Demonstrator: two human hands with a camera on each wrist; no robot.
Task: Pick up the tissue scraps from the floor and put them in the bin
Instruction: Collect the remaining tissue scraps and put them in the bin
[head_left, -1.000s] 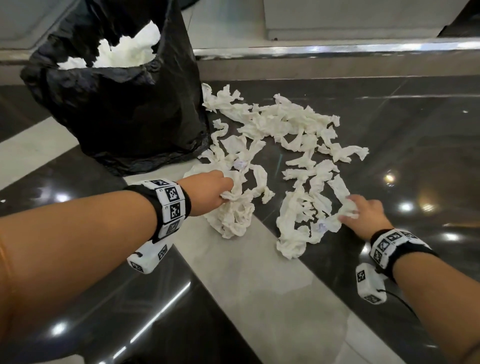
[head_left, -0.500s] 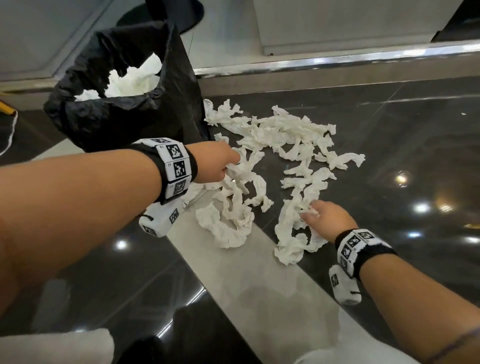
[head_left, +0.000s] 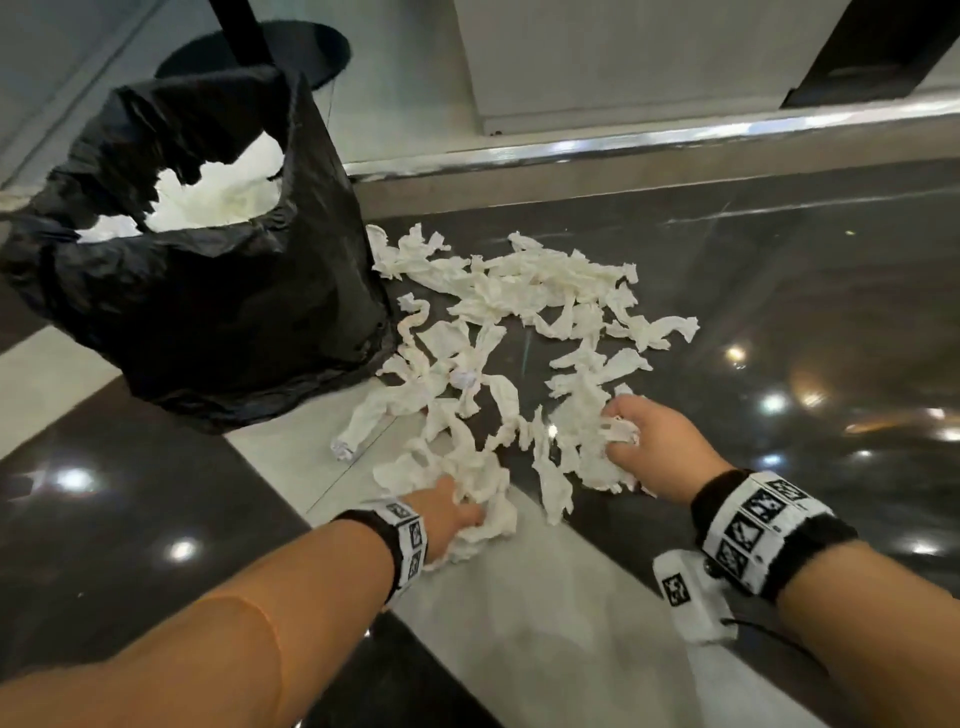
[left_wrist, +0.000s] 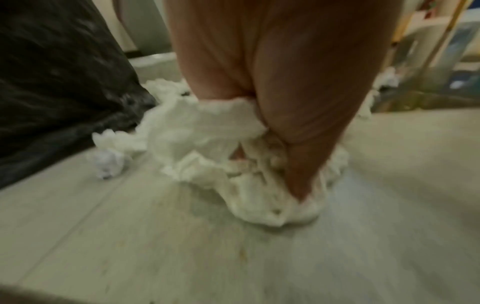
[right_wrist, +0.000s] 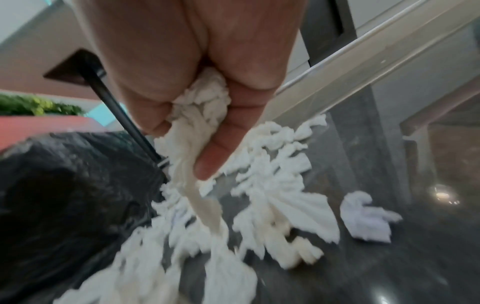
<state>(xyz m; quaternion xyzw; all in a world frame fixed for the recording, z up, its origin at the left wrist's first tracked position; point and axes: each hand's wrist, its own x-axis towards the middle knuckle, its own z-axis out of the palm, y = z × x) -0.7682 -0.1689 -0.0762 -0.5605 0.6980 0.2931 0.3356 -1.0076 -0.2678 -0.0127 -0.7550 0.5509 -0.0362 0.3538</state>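
Note:
Several white tissue scraps lie scattered on the dark polished floor to the right of the bin, which is lined with a black bag and holds white tissue. My left hand is down on the near edge of the pile, fingers buried in a crumpled wad on the pale floor strip. My right hand grips a bunch of scraps, with strips trailing from the fist to the floor. In the right wrist view the bin bag sits to the left.
A metal threshold strip runs across the far side, with a grey step or wall above it. A black pole on a round base stands behind the bin. A small scrap lies apart, left of the pile.
The left hand came down from bin height to the near edge of the pile and grabbed a wad. The right hand closed on scraps at the pile's right side.

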